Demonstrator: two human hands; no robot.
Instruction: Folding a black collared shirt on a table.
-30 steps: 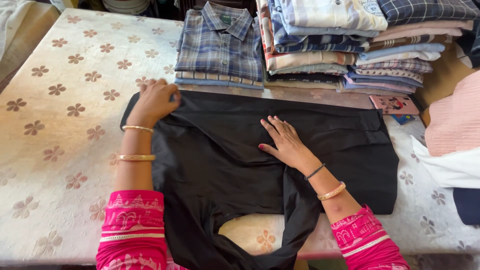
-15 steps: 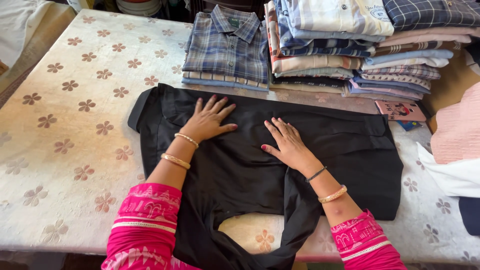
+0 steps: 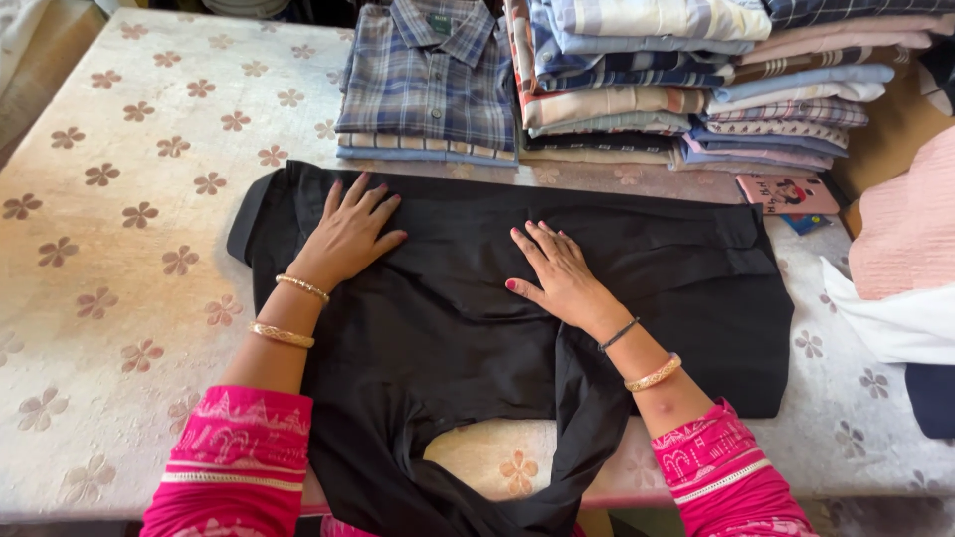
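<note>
Both hands lie flat with fingers spread, gripping nothing: the left hand (image 3: pixel 348 234) presses on the black garment (image 3: pixel 477 328) toward its left end, the right hand (image 3: pixel 559 273) presses near the garment's middle. The black garment is spread across the counter (image 3: pixel 119 249), its lower part hanging over the near edge. Just beyond the garment sits a folded blue plaid shirt (image 3: pixel 430 85), and to that shirt's right, behind the garment's far edge, rises a stack of folded shirts (image 3: pixel 686 80). A pink cloth (image 3: pixel 905 224) lies off the garment's right end.

Flower-print table (image 3: pixel 119 298): black garment (image 3: pixel 458 328) spread flat, folded shirt stacks (image 3: pixel 637 89) behind.
</note>
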